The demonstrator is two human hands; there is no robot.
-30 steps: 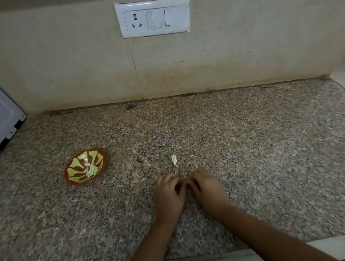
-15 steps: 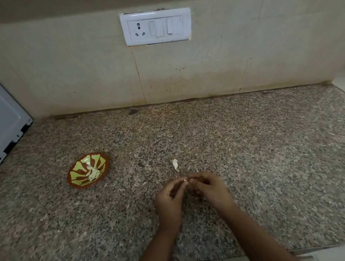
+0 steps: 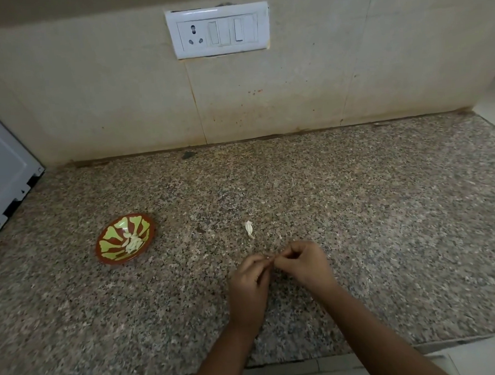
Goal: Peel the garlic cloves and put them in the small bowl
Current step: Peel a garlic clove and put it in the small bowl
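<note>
Near the front edge of the table [image 3: 357, 209], the left hand [image 3: 248, 286] and right hand [image 3: 301, 263] pinch a garlic clove [image 3: 269, 256] between fingertips; they should pull gently and peel it fully before carrying it to the small bowl [image 3: 126, 238] at ten o'clock

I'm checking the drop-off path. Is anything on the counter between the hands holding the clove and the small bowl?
Nothing visible blocks it. The left hand and right hand pinch the garlic clove together; the small bowl sits to their left across bare counter. The loose garlic piece lies beyond the hands, off that line.
</note>
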